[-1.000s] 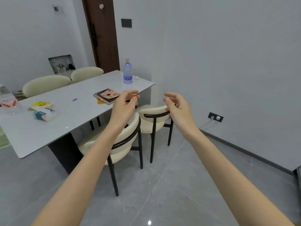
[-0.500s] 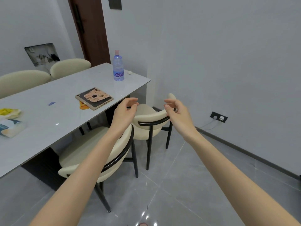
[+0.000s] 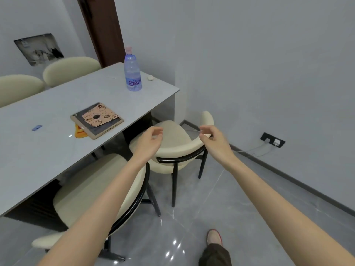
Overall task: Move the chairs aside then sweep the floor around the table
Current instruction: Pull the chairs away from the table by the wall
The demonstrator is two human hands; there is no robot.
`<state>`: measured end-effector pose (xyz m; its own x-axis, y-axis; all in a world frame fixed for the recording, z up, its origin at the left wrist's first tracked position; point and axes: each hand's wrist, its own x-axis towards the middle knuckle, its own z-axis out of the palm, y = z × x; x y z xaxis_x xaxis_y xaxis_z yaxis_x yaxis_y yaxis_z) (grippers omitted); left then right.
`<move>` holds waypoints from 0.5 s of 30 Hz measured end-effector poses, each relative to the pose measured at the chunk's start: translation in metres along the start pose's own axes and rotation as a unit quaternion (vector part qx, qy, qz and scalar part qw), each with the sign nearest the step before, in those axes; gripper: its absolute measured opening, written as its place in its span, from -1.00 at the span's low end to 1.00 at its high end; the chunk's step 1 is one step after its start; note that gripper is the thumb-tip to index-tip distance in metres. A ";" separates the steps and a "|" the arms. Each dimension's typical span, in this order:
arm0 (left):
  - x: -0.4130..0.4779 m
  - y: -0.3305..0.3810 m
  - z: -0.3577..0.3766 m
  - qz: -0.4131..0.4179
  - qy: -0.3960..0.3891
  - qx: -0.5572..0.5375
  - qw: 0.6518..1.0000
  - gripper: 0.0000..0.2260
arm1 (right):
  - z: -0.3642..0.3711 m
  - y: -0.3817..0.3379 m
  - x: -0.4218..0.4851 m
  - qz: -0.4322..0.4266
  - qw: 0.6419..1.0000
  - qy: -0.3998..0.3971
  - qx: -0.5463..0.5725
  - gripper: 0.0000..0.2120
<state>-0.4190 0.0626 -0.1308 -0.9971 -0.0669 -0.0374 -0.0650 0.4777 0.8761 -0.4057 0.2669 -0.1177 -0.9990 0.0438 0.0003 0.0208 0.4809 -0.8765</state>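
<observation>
In the head view, the left hand [image 3: 151,140] and right hand [image 3: 214,140] are held loosely curled and empty above the far chair [image 3: 172,138], which is tucked beside the table [image 3: 48,150]. The white cable [image 3: 247,150] could be snagged by its legs if it is dragged back.

The floor [image 3: 211,217] is grey tile, polished and glossy, with bright spots of light mirrored in it at the near end. The surface [image 3: 48,150] is a smooth, pale grey slab with a faint sheen. The near chair [image 3: 92,189] and the far chair [image 3: 172,137] have cream padding, matt and soft-looking, cloth or leather I cannot tell. Their legs and back rails are black, smooth and slightly shiny, seemingly metal. The bottle [image 3: 132,73] at the far end is clear bluish plastic with a pink cap. The wall [image 3: 249,54] on the right is matt grey paint. The door [image 3: 103,29] at the far side is dark brown wood. The shoe [image 3: 214,237] looks like pale cloth.
</observation>
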 end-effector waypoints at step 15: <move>0.127 -0.009 0.127 -0.127 0.072 0.095 0.985 -0.70 | -0.033 0.124 0.211 -0.079 0.962 -0.208 -0.159 -0.67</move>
<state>-0.5503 0.1615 -0.2042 -0.9326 -0.3220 -0.1628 -0.3309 0.5834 0.7418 -0.6124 0.3647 -0.2099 -0.9184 -0.3739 -0.1296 -0.1873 0.6993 -0.6898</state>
